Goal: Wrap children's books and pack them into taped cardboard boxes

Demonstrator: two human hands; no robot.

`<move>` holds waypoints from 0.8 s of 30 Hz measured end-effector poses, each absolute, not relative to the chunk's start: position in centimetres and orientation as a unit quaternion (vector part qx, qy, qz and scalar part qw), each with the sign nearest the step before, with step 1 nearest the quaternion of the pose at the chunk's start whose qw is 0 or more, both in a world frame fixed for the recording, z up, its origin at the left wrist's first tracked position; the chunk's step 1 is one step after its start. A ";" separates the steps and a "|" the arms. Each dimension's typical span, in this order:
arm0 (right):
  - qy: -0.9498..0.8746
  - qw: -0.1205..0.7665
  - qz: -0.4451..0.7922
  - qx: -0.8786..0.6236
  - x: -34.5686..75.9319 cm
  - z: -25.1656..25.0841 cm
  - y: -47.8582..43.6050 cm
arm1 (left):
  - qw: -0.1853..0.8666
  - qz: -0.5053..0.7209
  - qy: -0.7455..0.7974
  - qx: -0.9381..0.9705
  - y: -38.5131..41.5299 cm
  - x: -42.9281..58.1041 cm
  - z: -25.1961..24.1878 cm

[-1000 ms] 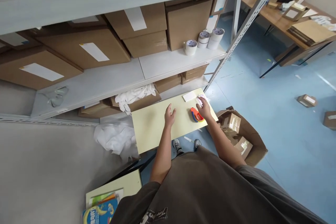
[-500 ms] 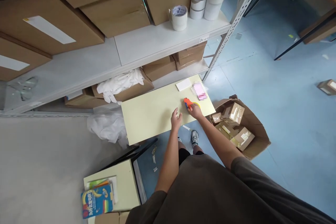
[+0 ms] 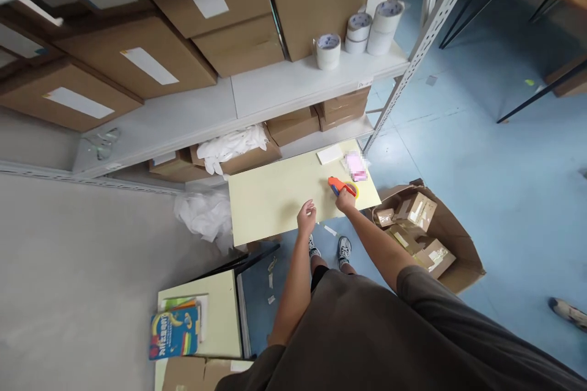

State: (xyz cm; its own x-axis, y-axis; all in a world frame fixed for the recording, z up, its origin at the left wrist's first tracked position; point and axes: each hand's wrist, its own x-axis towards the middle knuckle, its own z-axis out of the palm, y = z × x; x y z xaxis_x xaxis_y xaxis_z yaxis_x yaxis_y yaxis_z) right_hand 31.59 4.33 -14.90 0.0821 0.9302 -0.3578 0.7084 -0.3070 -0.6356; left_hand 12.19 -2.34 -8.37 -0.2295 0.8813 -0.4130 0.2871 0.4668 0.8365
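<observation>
My right hand (image 3: 345, 201) grips an orange tape dispenser (image 3: 338, 184) with a yellow-edged roll on it, held over the near right part of a pale yellow tabletop (image 3: 266, 195). To its left, my left hand (image 3: 307, 218) hovers at the table's near edge, fingers half curled and a little apart, with nothing visible in it. Beyond the dispenser lie a flat white box (image 3: 329, 154) and a pink item (image 3: 356, 166) in clear wrapping, its surface blurred.
Behind the table stands a metal shelf (image 3: 183, 113) with cartons and white tape rolls (image 3: 329, 52). A large open carton (image 3: 458, 238) holding several small boxes stands at the right. A side table (image 3: 224, 293) with a blue book (image 3: 174, 333) is lower left. Someone's shoe (image 3: 567, 313) shows far right.
The view has shifted, showing more of the upper shelf. My right hand has turned the dispenser so more of it and its roll shows. My left hand's fingers have curled in. A shoe appears at right.
</observation>
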 end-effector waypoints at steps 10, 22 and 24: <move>-0.703 0.163 0.258 -0.642 31.3 -0.2 8.5 | 0.430 0.460 0.641 0.439 3.1 8.0 0.9; -0.760 0.313 0.260 -0.507 26.4 13.8 7.2 | 0.444 0.457 0.420 0.646 8.2 -2.2 16.3; -0.751 0.319 0.276 -0.508 25.3 14.7 6.8 | 0.450 0.439 0.393 0.671 8.2 -3.2 17.0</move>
State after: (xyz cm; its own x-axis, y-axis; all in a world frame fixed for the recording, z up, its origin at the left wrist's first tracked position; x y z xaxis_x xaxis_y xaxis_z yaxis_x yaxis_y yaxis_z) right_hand 25.26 6.78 14.72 -0.2793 0.9393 0.1990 0.5871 0.3311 -0.7387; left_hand -3.24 8.25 17.05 0.3054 0.9225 0.2359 0.1321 -0.2864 0.9490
